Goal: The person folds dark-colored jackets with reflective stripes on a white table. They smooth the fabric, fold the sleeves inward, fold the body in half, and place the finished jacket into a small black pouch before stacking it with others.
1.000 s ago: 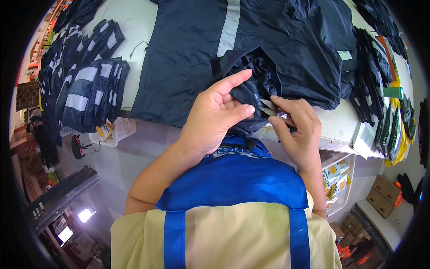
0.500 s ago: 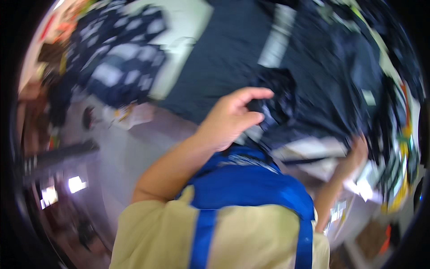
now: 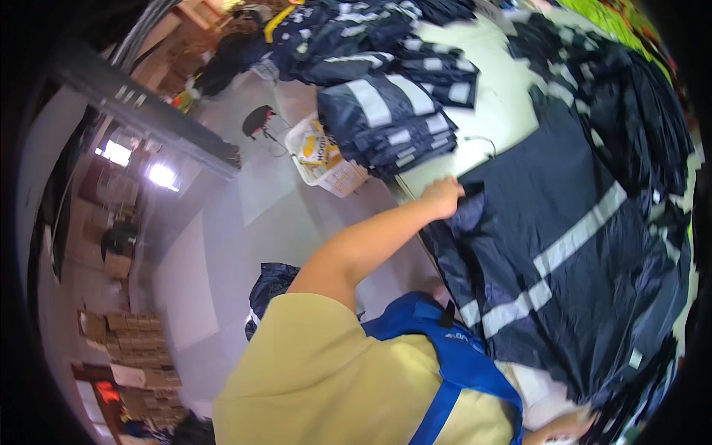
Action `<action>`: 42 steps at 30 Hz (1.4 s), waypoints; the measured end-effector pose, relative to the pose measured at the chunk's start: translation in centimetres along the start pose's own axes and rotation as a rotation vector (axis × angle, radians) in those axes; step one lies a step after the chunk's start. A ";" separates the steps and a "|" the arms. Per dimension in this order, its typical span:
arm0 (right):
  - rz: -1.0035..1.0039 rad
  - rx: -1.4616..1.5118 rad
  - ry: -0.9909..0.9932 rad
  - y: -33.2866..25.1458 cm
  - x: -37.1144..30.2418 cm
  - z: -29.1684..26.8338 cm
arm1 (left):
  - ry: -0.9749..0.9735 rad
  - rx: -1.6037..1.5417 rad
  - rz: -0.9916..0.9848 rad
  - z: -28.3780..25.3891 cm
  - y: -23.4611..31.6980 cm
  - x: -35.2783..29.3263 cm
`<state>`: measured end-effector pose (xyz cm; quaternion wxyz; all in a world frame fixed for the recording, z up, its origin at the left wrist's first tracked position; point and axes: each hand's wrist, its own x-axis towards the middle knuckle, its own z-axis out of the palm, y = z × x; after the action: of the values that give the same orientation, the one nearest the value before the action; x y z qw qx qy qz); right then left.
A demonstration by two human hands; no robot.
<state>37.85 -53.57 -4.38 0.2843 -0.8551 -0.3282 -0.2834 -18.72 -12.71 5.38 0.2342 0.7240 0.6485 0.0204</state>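
A dark navy garment (image 3: 549, 215) with pale reflective stripes lies spread across the table in front of me. My left hand (image 3: 443, 196) is closed on the garment's edge at its left end, the fingers gathered around the cloth. A raised fold shows just beside those fingers. Low at the right, my right hand (image 3: 572, 426) is by the garment's near edge. Its fingers are blurred and partly out of sight, so whether they grip the cloth is unclear.
A stack of folded navy garments (image 3: 386, 119) with reflective stripes sits at the table's left end. Beyond lie more dark garments (image 3: 615, 111). A white plastic basket (image 3: 341, 178) stands on the floor left of the table. Stacked cartons (image 3: 141, 341) are farther left.
The view has swung left, bringing the folded stack and basket closer to the middle. My left hand, earlier with thumb and fingers apart over the cloth, has closed on the garment's edge.
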 end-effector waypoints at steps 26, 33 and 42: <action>-0.748 0.441 -1.379 -29.7 -8.0 -5.2 | -0.517 -1.384 -0.132 0.1 -5.7 11.2; -0.148 -0.007 -0.393 -18.9 0.9 -4.9 | -0.399 -0.940 -0.017 1.0 -8.0 -0.7; -0.147 -0.456 -0.781 -12.0 4.3 -1.8 | -0.093 -0.113 0.308 -2.4 -6.9 0.1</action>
<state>31.30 -45.61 3.36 -0.0770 -0.9130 -0.3999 -0.0243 -25.90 -11.52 5.02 0.2986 0.8006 0.5161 0.0590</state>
